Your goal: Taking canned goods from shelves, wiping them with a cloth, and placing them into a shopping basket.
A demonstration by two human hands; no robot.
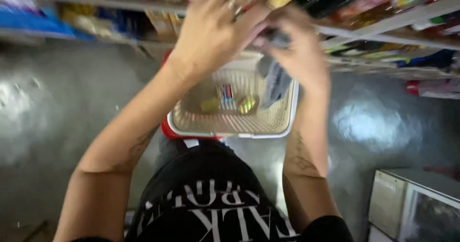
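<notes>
A dark, grey-blue packet (277, 76) is held in the grip of the right hand (299, 55), the fingers curled narrowly round its upper end so that the rest hangs down over the basket below; motion blur leaves the exact kind of packet unclear. The left hand (213, 28) is laid against the right one from the other side, its fingers spread wide and pressed to the packet's top, a ring visible on one finger; whether anything is actually clasped in that hand cannot be told, since the fingertips are blurred and partly cut off by the frame's upper edge. Both hands are raised just in front of the shelves (383, 26), which are crowded with bottles and coloured packages, so the packet is kept close to the shelf edge and directly above the basket. The basket (287, 122), white-rimmed with a red base, is seen standing on the grey floor (57, 112) between the person's body and the shelving, placed within easy reach of the arms. A few small items (230, 100) are seen lying on its slatted bottom, among them a yellowish one, a rounded golden one and a small striped carton. A framed panel (412, 206) is seen leaning at the lower right.
</notes>
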